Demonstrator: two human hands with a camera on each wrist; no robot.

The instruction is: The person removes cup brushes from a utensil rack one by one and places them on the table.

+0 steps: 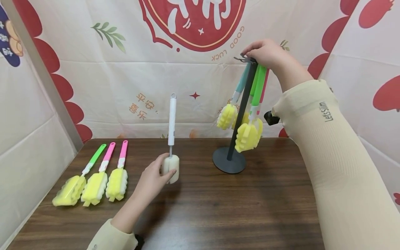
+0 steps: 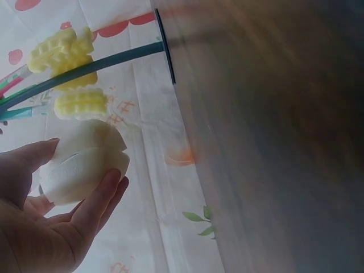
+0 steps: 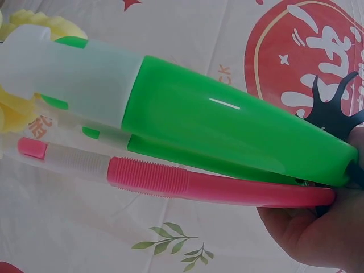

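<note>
"Honestly, what bothers you over there?"

"That white sponge bottle brush. It stands head-down in the left hand, whose grip pinches the soft sponge between thumb and fingers. If that squeeze slackens, I'd expect the long handle to topple."

"And the black hook stand?"

"With the sponge as the clock's centre, it's at two o'clock. The right hand, a little past one, seems to have its grip pinching the forked top; some fingers are hidden. A sideways tug might tip it, the flat disc base looking small for that load."

"Could the hanging ones snag?"

"Perhaps, crowded as they are. The green-handled brush is smooth, glossy plastic, the pink-handled brush ribbed near its pale collar, and the teal-handled brush hangs on the near-left side of the pole."

"What's at nine o'clock?"

"Three loose brushes lying on the dark, wood-grained counter, with yellow, lobed sponge heads. The white one is plainer: a smooth, rounded barrel, slit lengthwise, on a thin stem. Its end loop looks narrow, so a poor aim could miss a hook."
</note>
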